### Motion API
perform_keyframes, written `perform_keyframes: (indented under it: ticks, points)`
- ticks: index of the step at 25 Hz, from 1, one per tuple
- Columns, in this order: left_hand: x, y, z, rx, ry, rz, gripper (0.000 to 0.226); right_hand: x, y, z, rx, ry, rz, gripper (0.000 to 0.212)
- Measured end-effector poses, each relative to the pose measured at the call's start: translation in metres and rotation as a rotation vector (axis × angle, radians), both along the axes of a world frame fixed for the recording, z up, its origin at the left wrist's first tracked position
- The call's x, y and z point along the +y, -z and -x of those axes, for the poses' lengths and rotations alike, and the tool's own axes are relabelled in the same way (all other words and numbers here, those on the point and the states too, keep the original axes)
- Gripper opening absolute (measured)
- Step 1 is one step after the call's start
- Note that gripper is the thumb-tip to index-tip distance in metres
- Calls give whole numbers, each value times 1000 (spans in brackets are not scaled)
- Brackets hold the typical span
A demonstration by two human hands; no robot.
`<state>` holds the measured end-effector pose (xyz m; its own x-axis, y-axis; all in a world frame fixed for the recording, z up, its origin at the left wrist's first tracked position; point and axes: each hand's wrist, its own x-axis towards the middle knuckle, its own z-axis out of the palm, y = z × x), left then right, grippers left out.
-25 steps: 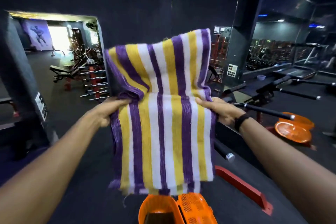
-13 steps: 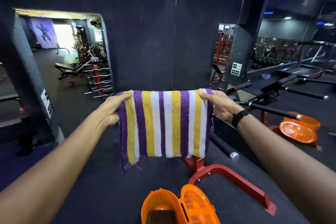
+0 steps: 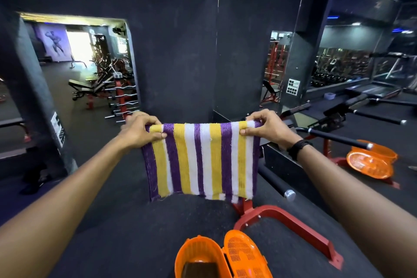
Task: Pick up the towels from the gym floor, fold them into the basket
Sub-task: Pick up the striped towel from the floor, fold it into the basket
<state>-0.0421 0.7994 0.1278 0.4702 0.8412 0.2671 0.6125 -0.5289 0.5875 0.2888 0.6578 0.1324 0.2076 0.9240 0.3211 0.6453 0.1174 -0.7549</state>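
- The folded striped towel [image 3: 202,159] hangs between the left hand [image 3: 141,131] and right hand [image 3: 267,127], both pinching its top corners; open air lies below its lower edge.
- Straight beneath, the orange basket [image 3: 198,257] stands open-topped, its lid [image 3: 244,255] swung aside to the right.
- Bare dark floor [image 3: 126,228] lies left of the basket.
- A red metal frame [image 3: 291,223] angles across the floor just right of the lid.
- A black padded bar [image 3: 274,181] with a chrome end juts in near the towel's right edge.

Dark gym floor [image 3: 126,239] w/ orange basket [image 3: 200,259], its open lid [image 3: 244,255], red equipment frame [image 3: 291,225] beside.
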Motion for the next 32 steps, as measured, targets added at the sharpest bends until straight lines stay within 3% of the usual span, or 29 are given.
perform_keyframes:
  ticks: [2,4,6,8,10,14,15,17,19,21,23,26,29,32]
  points:
    - [-5,-11,12,-157,356,298,49,-8,-10,-4,196,-230,114,22]
    - [-8,-21,21,-249,503,509,41,-14,-22,-8,369,-357,229,16]
    - [-2,-22,19,-221,375,451,34,-9,-22,-8,372,-265,237,17]
    - [2,-20,7,-140,155,337,31,4,-16,3,231,11,162,25]
    - [-7,-15,-12,-152,32,380,27,17,-9,22,209,195,52,35]
    - [-39,-31,-46,-486,92,758,7,21,-15,71,308,76,-90,33]
    - [-46,-37,-51,-538,156,850,8,18,-18,85,302,8,-123,30]
    - [-55,-44,-60,-514,240,963,32,12,-23,109,256,-158,-162,21]
    - [-55,-43,-66,-395,177,881,41,4,-21,124,245,-374,-56,17]
    - [-52,-36,-67,-370,125,735,21,-6,-21,131,200,-477,65,18]
    - [-48,-33,-62,-377,222,634,15,-14,-26,126,209,-360,-74,3]
    - [-55,-41,-52,-369,433,549,31,-14,-27,88,351,-35,-448,29]
    - [-65,-53,-58,-513,483,462,35,-14,-14,65,363,-289,-176,80]
    - [-61,-59,-64,-788,437,412,27,-12,8,55,197,-445,149,81]
